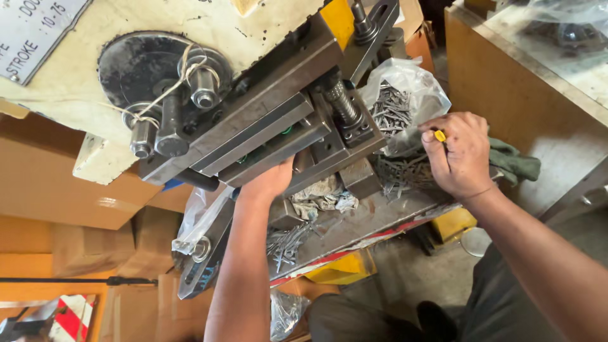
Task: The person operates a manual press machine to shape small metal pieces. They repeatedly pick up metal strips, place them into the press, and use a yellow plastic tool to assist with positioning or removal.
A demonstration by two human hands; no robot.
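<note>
Left hand (269, 180) reaching under press die block (278, 133), grip hidden, right hand (457, 155) pinching yellow-handled tool (439, 135) beside bag of metal pins (396, 104)

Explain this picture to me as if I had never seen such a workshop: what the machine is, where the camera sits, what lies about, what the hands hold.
The camera sits on the person's head and looks down. The grey steel block is a small press with a dark wheel on its cream body. The left hand reaches under its plates. The right hand pinches a small yellow piece beside a clear bag of thin metal pins. More pins and a crumpled rag lie on the bench.
</note>
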